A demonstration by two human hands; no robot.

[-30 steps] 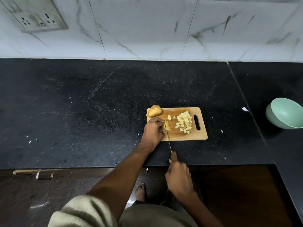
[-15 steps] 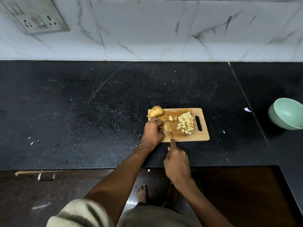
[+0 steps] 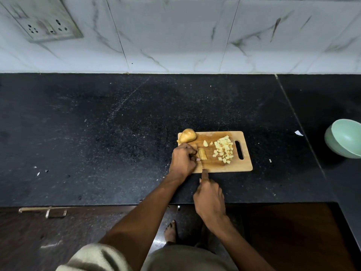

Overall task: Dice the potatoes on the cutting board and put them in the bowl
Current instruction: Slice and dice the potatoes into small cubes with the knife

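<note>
A wooden cutting board (image 3: pixel 240 166) lies on the black counter. On its left half my left hand (image 3: pixel 182 160) pins down a potato piece (image 3: pixel 202 153). My right hand (image 3: pixel 210 198) grips a knife (image 3: pixel 199 156) whose thin blade runs along the left side of that piece. A pile of potato dice (image 3: pixel 224 149) sits near the board's handle slot, with two loose bits beside it. An uncut potato part (image 3: pixel 187 135) rests at the board's far left corner. The green bowl (image 3: pixel 344 137) stands at the far right and looks empty.
The black stone counter (image 3: pixel 97 133) spreads wide to the left, with small scraps on it. A marble wall with a socket plate (image 3: pixel 46 24) rises behind. Cabinet handles (image 3: pixel 45 211) and my bare foot (image 3: pixel 171 230) show below the counter's front edge.
My right hand has pushed the knife forward, away from me, so the blade now lies across the board beside the held piece. My left hand keeps its hold.
</note>
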